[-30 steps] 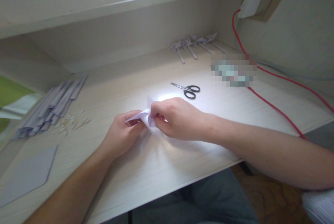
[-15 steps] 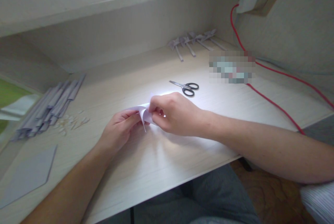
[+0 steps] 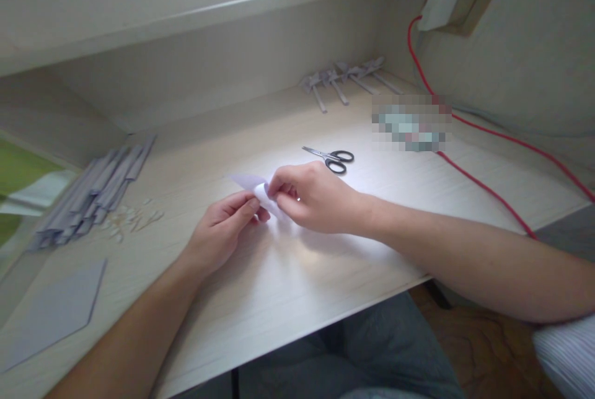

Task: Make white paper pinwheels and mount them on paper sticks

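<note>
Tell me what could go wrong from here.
The curled paper is held by both the left hand and the right hand; too firm a grip might crease it, too loose a one might let it spring open. The scissors lie just beyond the right hand, whose knuckles could knock them. The small scraps lie loose and might scatter if brushed.

Head camera: your own outlook, forward and down over the desk (image 3: pixel 223 135).
It looks from above your lap (image 3: pixel 390 343), along your forearms (image 3: pixel 139 306), with your left hand (image 3: pixel 222 225) and right hand (image 3: pixel 320 201) close in, near mid-view; the shelf (image 3: pixel 199 15) slants across the top, rising rightward, and the wall socket (image 3: pixel 486 5) sits farther off, upper right.
</note>
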Demonstrator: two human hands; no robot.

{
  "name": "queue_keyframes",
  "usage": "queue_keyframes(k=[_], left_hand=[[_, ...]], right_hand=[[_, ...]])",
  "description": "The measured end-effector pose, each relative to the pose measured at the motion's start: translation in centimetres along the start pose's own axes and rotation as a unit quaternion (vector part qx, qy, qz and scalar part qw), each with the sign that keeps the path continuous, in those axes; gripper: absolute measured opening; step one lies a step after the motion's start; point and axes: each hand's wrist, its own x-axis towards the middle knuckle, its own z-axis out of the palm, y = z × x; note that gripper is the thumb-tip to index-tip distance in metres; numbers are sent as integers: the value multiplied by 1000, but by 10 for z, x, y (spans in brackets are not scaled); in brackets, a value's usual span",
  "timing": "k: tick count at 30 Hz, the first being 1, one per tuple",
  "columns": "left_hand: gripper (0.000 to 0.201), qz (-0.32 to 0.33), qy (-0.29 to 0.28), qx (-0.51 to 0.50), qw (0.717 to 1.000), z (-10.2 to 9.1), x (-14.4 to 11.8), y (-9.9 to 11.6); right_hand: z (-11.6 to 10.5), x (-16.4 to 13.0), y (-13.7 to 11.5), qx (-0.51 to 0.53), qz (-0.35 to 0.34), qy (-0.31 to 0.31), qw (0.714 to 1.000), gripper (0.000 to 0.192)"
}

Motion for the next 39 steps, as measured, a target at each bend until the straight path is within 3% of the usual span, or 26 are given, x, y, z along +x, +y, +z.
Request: queue_keyframes(k=[10,17,25,39], left_hand=[[28,41,0,84,996,-3,-2,1],[30,34,-8,80,996,-1,-3,4],[32,34,-22,97,994,-3,-3,1],[36,43,-6,159,986,-4,-1,-4]], right_hand=[[2,4,5,91,46,-11,995,12],[13,4,15,179,100,-35,978,4],[23,4,25,222,155,-36,962,8],[28,8,26,298,182,-35,936,12]])
